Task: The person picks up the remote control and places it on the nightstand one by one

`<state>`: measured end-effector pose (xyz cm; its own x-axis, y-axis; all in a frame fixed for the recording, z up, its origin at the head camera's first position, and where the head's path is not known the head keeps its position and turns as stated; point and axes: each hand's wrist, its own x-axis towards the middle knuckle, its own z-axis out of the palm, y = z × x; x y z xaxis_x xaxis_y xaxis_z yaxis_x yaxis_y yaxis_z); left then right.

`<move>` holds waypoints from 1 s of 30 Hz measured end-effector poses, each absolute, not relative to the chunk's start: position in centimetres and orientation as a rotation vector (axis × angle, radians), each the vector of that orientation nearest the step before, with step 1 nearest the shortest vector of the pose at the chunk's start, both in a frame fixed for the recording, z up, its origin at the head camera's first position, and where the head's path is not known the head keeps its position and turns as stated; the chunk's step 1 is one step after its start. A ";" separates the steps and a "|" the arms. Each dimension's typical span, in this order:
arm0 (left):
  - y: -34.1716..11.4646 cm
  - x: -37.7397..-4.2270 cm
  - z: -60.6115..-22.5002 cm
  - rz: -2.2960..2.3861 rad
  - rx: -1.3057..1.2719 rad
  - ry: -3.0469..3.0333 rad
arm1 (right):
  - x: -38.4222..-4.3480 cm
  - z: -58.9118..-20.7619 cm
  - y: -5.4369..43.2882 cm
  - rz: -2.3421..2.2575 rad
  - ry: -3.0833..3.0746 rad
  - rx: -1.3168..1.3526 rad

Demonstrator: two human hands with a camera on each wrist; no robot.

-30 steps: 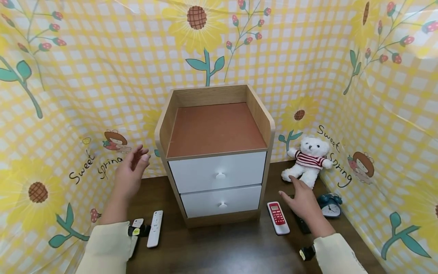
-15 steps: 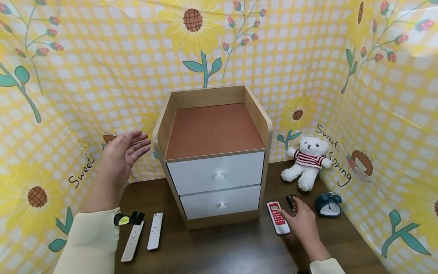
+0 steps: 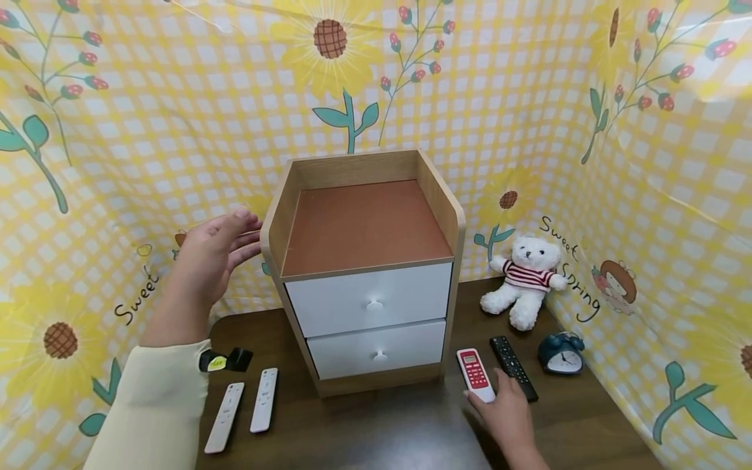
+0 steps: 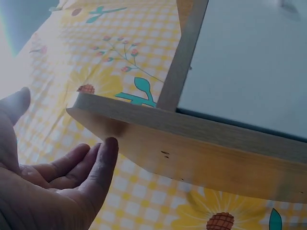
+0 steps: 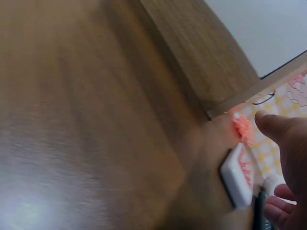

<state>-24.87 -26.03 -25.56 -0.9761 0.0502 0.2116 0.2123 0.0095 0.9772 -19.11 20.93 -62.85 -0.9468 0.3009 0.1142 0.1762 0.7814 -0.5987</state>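
In the head view my left hand (image 3: 208,258) is beside the upper left side of a small wooden cabinet (image 3: 361,173) with two white drawers. The left wrist view has its fingertips close to the side panel (image 4: 158,143); whether they touch it I cannot tell. My right hand (image 3: 506,414) is at the near end of a white remote control with a red face (image 3: 474,373), thumb on one side and fingers on the other. From the right wrist, a gap shows between this hand (image 5: 290,158) and the white remote (image 5: 237,179). A black remote control (image 3: 512,367) lies just right of it.
Two white remotes, one (image 3: 224,418) farther left and another (image 3: 264,399) nearer the cabinet, lie on the dark wooden table (image 3: 352,437). A white teddy bear (image 3: 525,281) in a striped sweater sits at right behind a dark alarm clock (image 3: 561,354). Checked yellow cloth (image 3: 194,98) surrounds the table.
My right hand has come down from near the bear, past the black remote, to the red-faced one. My left hand has risen and moved toward the cabinet's side.
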 end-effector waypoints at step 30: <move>-25.6 -26.3 -24.8 -1.780 -0.047 -2.569 | -20.5 -65.6 19.2 0.995 -2.810 -0.539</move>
<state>-26.25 -25.57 -24.80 -0.9994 0.0156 0.0303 0.0339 0.3511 0.9357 -20.49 19.19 -65.64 -0.9306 0.3658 -0.0123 0.2921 0.7220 -0.6272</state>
